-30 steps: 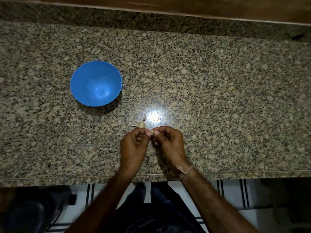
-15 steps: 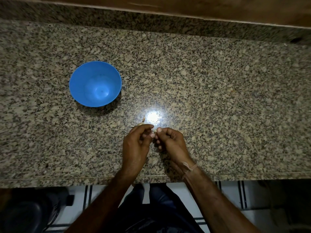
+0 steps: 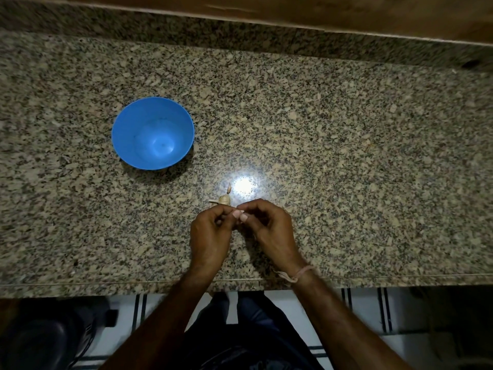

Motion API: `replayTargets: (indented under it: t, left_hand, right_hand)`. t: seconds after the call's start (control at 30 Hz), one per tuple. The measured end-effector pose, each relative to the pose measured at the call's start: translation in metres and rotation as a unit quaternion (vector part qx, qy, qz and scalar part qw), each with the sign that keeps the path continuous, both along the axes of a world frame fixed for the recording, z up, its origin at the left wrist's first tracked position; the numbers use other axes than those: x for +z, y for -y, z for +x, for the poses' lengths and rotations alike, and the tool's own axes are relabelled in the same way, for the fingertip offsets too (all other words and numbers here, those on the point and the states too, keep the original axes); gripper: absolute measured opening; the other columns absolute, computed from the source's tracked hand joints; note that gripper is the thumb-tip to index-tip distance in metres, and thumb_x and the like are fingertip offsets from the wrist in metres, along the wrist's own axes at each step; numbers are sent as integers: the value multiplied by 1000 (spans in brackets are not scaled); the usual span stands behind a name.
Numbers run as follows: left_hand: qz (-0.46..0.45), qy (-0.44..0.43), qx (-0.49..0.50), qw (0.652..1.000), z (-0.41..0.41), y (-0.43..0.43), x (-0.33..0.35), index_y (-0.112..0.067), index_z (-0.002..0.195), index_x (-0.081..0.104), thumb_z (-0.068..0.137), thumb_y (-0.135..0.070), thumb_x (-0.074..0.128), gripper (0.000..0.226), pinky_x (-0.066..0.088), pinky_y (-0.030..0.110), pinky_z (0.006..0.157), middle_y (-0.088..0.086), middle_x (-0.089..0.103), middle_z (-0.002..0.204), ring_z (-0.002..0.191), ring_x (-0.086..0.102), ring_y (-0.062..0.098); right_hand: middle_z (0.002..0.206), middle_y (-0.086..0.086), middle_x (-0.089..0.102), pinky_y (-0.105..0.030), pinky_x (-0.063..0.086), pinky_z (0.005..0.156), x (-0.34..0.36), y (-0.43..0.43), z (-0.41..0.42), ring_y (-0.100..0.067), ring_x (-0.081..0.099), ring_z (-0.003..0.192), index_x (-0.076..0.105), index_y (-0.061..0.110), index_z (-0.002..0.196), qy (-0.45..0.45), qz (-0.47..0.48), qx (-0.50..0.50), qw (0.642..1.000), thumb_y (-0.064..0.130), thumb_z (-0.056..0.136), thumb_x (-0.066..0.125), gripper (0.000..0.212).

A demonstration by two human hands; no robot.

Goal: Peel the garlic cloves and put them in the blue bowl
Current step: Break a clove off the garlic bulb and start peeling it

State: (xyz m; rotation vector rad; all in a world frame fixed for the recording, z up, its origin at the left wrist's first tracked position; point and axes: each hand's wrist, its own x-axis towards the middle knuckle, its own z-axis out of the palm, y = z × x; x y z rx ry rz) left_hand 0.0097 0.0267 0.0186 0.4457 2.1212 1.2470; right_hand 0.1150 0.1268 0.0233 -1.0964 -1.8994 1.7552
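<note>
Both forearms reach up over the near edge of the counter [image 3: 346,161] and angle inward, so the hands meet knuckle to knuckle. The left hand [image 3: 210,232] has its back turned up and its fingers [image 3: 226,209] curled, thumb and forefinger pressed tip to tip. The right hand [image 3: 269,228] mirrors it, fingers folded under and thumb and forefinger drawn into a pinch, with a thin thread [image 3: 298,275] tied round the wrist. The two pinches touch, nails side by side, and close on a small pale piece [image 3: 239,211] that barely shows between the tips. It is too small to tell whether it is clove or skin.

Just beyond the left fingertips some garlic [image 3: 225,200] lies on the counter, close to the forefinger, though I cannot tell whether they touch. A little farther out from it sits a tiny loose scrap [image 3: 229,187], beside a bright glare of light [image 3: 243,185]. The blue bowl [image 3: 128,134] stands upright well beyond and to the left of the left fingers, nothing visible in it.
</note>
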Motion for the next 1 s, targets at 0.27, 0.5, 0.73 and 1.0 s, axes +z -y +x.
replayTargets:
  t: [0.27, 0.5, 0.73, 1.0]
  left_hand:
    - [39, -34, -13, 999, 3, 6, 8, -32, 109, 71, 95, -16, 71, 22, 61, 41, 79, -11, 72, 95, 88, 69, 5]
    - [41, -104, -22, 993, -5, 19, 6, -27, 99, 74, 97, -21, 69, 8, 59, 41, 73, -12, 74, 94, 88, 70, 7]
    - [-21, -157, 33, 987, -43, 47, -13, -18, 109, 73, 96, -10, 71, 14, 55, 20, 71, -1, 68, 100, 82, 63, -2]
    - [-18, -186, -89, 978, 3, 36, -11, -16, 120, 67, 94, -16, 74, 27, 57, 35, 77, 0, 58, 113, 96, 63, 16]
  right_hand:
    - [89, -13, 79, -41, 61, 85, -5, 0, -1, -27, 76, 88, 77, -1, 91, -20, -104, -57, 993, 7, 97, 73, 11]
    - [93, -18, 79, -48, 62, 89, -10, 9, -9, -29, 76, 92, 79, 0, 97, -8, -123, -39, 992, 16, 101, 70, 20]
    - [119, -1, 75, -32, 58, 100, -23, -13, 13, -11, 71, 111, 75, 11, 121, 81, 31, -35, 996, 1, 95, 72, 28]
    - [117, -4, 63, -5, 50, 85, -22, 0, 34, 9, 63, 101, 70, 5, 128, 111, 115, -24, 987, -11, 93, 68, 38]
